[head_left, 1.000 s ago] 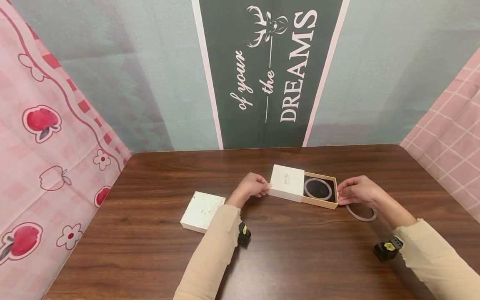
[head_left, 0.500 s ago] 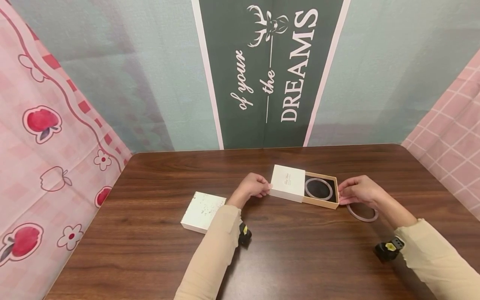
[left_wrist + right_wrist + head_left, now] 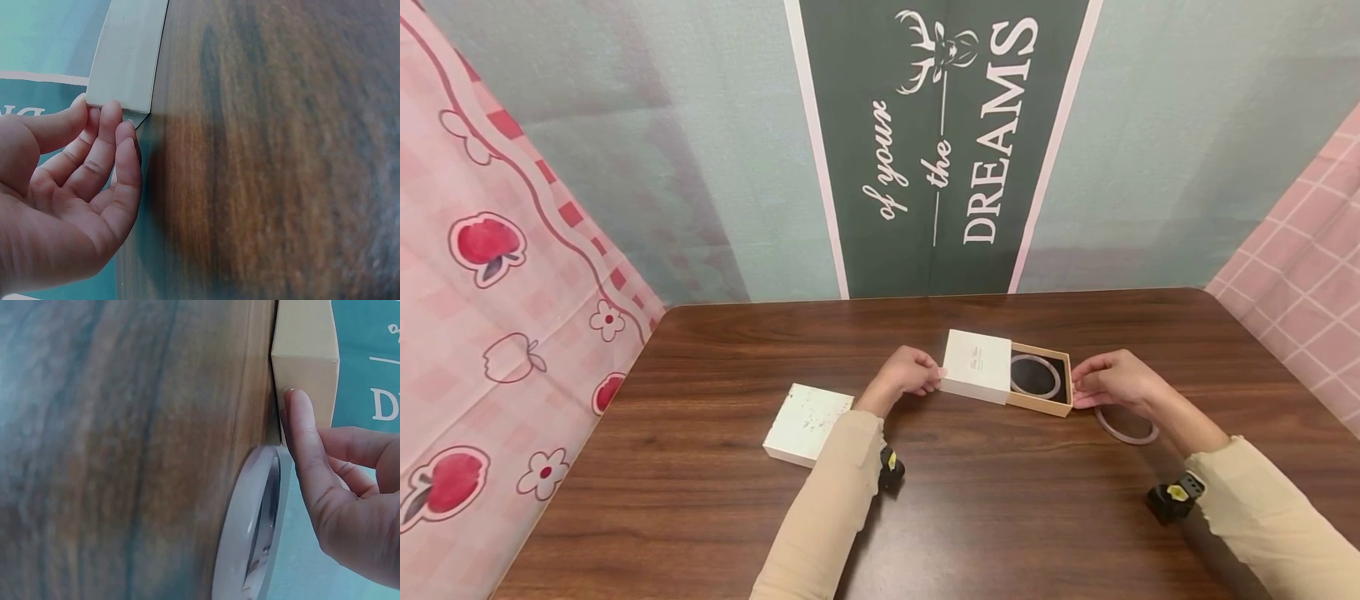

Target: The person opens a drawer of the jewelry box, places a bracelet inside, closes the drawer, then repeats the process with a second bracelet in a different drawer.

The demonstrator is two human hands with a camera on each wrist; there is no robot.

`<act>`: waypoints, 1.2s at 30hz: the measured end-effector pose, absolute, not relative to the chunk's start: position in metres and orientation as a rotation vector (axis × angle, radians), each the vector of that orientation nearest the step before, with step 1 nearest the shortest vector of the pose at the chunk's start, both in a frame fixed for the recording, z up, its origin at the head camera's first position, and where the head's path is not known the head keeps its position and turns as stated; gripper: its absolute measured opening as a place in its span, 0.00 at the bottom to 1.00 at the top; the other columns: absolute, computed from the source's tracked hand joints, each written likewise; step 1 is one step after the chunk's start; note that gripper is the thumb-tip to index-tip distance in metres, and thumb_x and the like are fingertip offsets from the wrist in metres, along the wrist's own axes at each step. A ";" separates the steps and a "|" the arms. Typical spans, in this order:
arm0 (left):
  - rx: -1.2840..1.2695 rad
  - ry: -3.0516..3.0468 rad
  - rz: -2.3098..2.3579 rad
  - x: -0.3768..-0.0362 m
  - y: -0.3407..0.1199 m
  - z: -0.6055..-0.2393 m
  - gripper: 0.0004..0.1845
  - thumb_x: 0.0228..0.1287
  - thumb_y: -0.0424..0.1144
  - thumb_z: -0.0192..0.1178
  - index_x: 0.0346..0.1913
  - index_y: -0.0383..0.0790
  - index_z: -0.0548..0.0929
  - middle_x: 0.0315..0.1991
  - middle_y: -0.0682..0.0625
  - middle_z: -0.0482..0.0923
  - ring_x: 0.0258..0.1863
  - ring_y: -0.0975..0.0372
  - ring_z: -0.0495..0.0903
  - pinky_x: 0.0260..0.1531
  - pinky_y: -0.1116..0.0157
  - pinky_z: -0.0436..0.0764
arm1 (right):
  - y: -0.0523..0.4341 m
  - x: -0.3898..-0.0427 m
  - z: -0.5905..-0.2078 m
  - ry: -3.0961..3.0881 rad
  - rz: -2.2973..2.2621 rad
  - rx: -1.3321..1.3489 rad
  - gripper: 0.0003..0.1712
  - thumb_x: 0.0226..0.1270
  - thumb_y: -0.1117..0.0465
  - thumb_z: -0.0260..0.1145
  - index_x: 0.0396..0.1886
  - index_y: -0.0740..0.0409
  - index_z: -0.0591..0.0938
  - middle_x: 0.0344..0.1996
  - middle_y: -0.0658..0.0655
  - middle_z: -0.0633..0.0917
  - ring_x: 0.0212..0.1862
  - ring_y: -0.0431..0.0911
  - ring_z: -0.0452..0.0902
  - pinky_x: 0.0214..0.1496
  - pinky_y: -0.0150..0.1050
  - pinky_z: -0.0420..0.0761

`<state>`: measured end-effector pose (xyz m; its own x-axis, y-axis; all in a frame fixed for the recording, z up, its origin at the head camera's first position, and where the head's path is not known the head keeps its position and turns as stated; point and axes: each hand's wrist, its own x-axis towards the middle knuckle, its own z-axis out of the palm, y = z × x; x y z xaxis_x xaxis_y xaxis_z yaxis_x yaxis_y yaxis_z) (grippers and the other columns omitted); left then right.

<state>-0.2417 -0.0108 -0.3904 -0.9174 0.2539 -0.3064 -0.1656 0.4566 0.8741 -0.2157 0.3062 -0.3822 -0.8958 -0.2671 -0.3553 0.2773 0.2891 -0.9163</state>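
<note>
In the head view, my left hand (image 3: 910,372) is at the left end of a white box sleeve (image 3: 976,363) with small printed lettering. Thumb and fingertips hold that end's edge in the left wrist view. A tan drawer (image 3: 1040,403) with a black lining sticks out of the sleeve's right side. Inside it lies a pale mauve bangle (image 3: 1035,395). My right hand (image 3: 1117,382) has its fingertips against the drawer's outer end, one finger extended along it in the right wrist view (image 3: 306,434). A second bangle (image 3: 1127,437) lies on the table, partly beneath the right hand.
Another white box (image 3: 808,423), its top speckled with worn spots, sits by my left forearm, which partly covers it. The brown wooden table (image 3: 1000,525) meets hanging cloths at its back and sides.
The drawer has slid slightly left into the sleeve, the right hand shifting with it. The left hand stays at the sleeve's end.
</note>
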 end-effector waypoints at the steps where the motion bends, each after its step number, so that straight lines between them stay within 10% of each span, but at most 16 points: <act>1: 0.074 2.315 1.455 -0.242 -0.011 -0.391 0.07 0.58 0.33 0.62 0.29 0.30 0.81 0.21 0.46 0.79 0.21 0.63 0.74 0.24 0.68 0.77 | 0.306 -0.216 -0.382 2.121 -1.643 0.013 0.10 0.62 0.78 0.50 0.41 0.82 0.71 0.27 0.60 0.79 0.31 0.48 0.81 0.37 0.42 0.80; 36: 0.065 2.325 1.449 -0.241 -0.010 -0.391 0.07 0.58 0.33 0.62 0.28 0.31 0.81 0.22 0.46 0.79 0.21 0.62 0.75 0.25 0.67 0.78 | 0.294 -0.221 -0.379 2.118 -1.632 -0.017 0.13 0.63 0.77 0.50 0.45 0.85 0.68 0.28 0.61 0.79 0.32 0.49 0.82 0.39 0.44 0.80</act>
<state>-0.2412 -0.0099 -0.3907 -0.9195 0.2453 -0.3071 -0.1676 0.4620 0.8709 -0.2205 0.2939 -0.3790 -0.8926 -0.2846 -0.3498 0.2658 0.2945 -0.9179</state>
